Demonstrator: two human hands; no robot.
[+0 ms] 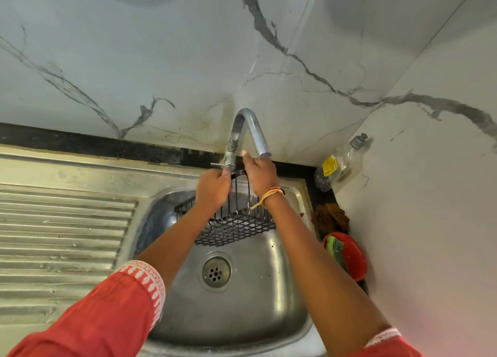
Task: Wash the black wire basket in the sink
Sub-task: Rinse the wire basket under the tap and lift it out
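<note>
Standing at the sink, the person reaches both arms over the steel basin. On the far left lies the ribbed draining board, part of the same steel unit. Next comes the left hand, its fingers curled around the top edge of the black wire basket by the tap's base; it seems to hold the basket up so the spout can reach it. The basket hangs tilted over the back of the basin, above the drain, its mesh floor facing us. It is a dark open diamond mesh with thin upright bars, and looks dry; no water shows at the spout. The right hand sits just under the spout mouth, fingers close together and bent; whether it grips the basket's rim or only steadies it I cannot tell. Further right, on the dark tabletop, stand a clear soap bottle, a brown rag and a red dish holding a green scrubber, kept handy for scrubbing.
</note>
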